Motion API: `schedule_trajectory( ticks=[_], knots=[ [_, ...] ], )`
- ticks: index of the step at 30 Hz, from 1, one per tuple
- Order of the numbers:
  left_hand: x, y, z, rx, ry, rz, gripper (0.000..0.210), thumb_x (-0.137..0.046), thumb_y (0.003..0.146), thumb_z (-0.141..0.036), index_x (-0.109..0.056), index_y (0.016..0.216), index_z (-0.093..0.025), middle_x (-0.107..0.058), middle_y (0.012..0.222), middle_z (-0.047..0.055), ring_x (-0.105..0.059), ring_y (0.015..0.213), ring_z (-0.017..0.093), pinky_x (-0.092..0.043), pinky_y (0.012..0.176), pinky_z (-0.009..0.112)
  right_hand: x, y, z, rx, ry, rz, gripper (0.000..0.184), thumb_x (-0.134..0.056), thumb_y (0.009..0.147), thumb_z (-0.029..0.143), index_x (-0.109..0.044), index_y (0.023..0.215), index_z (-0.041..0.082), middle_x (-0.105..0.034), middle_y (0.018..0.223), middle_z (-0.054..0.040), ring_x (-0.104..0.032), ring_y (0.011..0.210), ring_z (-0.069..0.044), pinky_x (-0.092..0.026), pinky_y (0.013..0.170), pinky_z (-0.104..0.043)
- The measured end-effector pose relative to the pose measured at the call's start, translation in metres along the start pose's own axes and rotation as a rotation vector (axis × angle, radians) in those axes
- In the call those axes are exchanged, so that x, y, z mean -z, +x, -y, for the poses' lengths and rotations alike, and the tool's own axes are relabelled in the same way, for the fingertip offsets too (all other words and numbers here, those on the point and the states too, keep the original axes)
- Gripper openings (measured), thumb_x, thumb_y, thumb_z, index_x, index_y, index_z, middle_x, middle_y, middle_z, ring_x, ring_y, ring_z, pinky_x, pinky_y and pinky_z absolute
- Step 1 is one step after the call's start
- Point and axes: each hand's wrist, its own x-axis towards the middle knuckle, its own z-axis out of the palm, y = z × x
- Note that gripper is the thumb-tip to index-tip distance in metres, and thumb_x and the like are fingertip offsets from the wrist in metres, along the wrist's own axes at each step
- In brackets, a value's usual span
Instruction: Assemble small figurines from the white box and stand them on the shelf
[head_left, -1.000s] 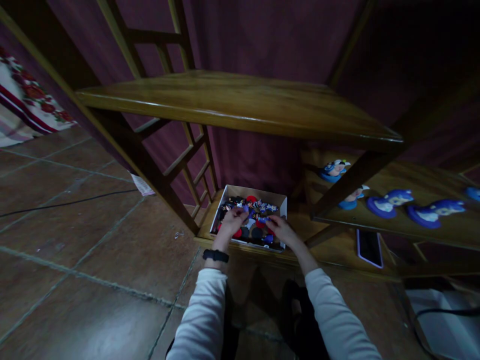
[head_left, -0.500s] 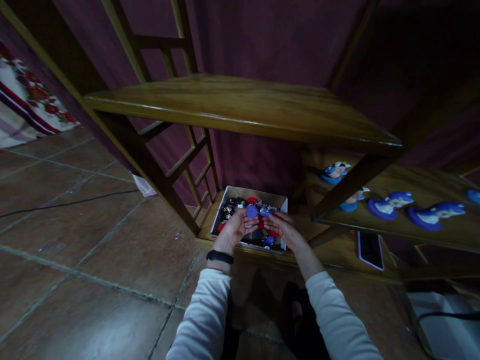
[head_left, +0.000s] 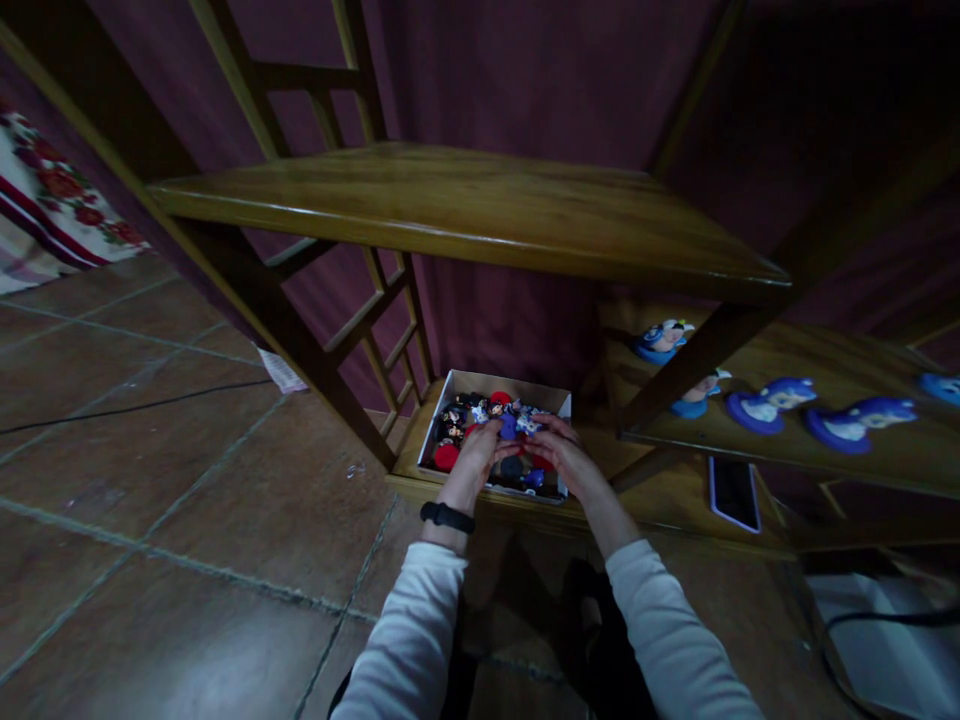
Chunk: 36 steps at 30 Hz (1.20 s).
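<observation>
Shallow box (head_left: 480, 382): on the low shelf (head_left: 409, 458), full of small figures (head_left: 454, 428), too dim to separate.
Left hand (head_left: 478, 455): over the near side of the box, in a narrow grip at the purple piece (head_left: 508, 427); cannot tell if closed on it.
Purple piece: between both hands, within the box; no longer disc-side to view, so probably turned.
Right hand (head_left: 566, 455): loosely spread beside a blue-and-white figure (head_left: 528, 422); cannot tell if touching.
Blue figurine (head_left: 941, 387): far right, cut off by the frame.
</observation>
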Motion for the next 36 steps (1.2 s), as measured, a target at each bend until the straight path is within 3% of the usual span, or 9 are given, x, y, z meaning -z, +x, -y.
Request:
schedule_trajectory(
  ticks=[5, 8, 11, 19, 30, 36],
  knots=[
    [-0.006, 0.001, 0.004, -0.02, -0.004, -0.017, 0.007, -0.054, 0.078, -0.017, -0.057, 0.081, -0.011, -0.064, 0.072, 0.007, -0.065, 0.065, 0.015, -0.055, 0.065, 0.028, 0.001, 0.007, -0.009, 0.121, -0.191, -0.127, 0.034, -0.065, 0.064, 0.039, -0.056, 0.091, 0.021, -0.062, 0.093, -0.0018, -0.059, 0.072, -0.014, -0.05, 0.056, -0.025],
    [-0.008, 0.0, 0.004, -0.015, -0.031, 0.01, 0.008, -0.055, 0.078, -0.017, -0.058, 0.08, -0.01, -0.065, 0.07, 0.008, -0.065, 0.066, 0.015, -0.055, 0.066, 0.027, 0.005, 0.01, -0.012, 0.209, -0.304, -0.181, 0.036, -0.062, 0.066, 0.039, -0.054, 0.097, 0.022, -0.061, 0.102, -0.0039, -0.059, 0.082, -0.017, -0.049, 0.057, -0.025],
    [-0.006, -0.004, 0.001, -0.004, -0.063, 0.037, 0.009, -0.058, 0.078, -0.019, -0.058, 0.077, -0.009, -0.065, 0.068, 0.008, -0.066, 0.066, 0.016, -0.055, 0.068, 0.028, 0.008, 0.013, -0.012, 0.252, -0.399, -0.163, 0.033, -0.059, 0.067, 0.037, -0.055, 0.096, 0.021, -0.061, 0.103, -0.0041, -0.058, 0.09, -0.018, -0.049, 0.065, -0.027],
    [-0.005, -0.008, 0.003, 0.028, -0.107, 0.079, 0.012, -0.064, 0.075, -0.019, -0.06, 0.079, -0.009, -0.066, 0.07, 0.01, -0.067, 0.067, 0.018, -0.056, 0.07, 0.031, 0.006, 0.012, -0.012, 0.305, -0.485, -0.108, 0.032, -0.056, 0.071, 0.034, -0.056, 0.101, 0.022, -0.062, 0.101, -0.0038, -0.058, 0.088, -0.017, -0.047, 0.079, -0.031],
    [-0.006, -0.007, 0.006, 0.021, -0.094, 0.073, 0.009, -0.06, 0.076, -0.013, -0.059, 0.084, -0.009, -0.067, 0.075, 0.01, -0.066, 0.071, 0.018, -0.056, 0.075, 0.036, 0.006, 0.004, -0.008, 0.352, -0.698, -0.056, 0.03, -0.049, 0.078, 0.034, -0.054, 0.106, 0.024, -0.062, 0.1, -0.0023, -0.057, 0.086, -0.016, -0.046, 0.079, -0.029],
    [-0.005, -0.008, 0.006, -0.002, -0.065, 0.033, 0.009, -0.062, 0.074, -0.011, -0.057, 0.082, -0.009, -0.066, 0.071, 0.009, -0.065, 0.068, 0.018, -0.056, 0.073, 0.037, 0.004, 0.001, -0.005, 0.384, -0.837, -0.024, 0.03, -0.047, 0.08, 0.03, -0.052, 0.109, 0.026, -0.059, 0.109, -0.003, -0.056, 0.097, -0.018, -0.043, 0.085, -0.031]
  ],
)
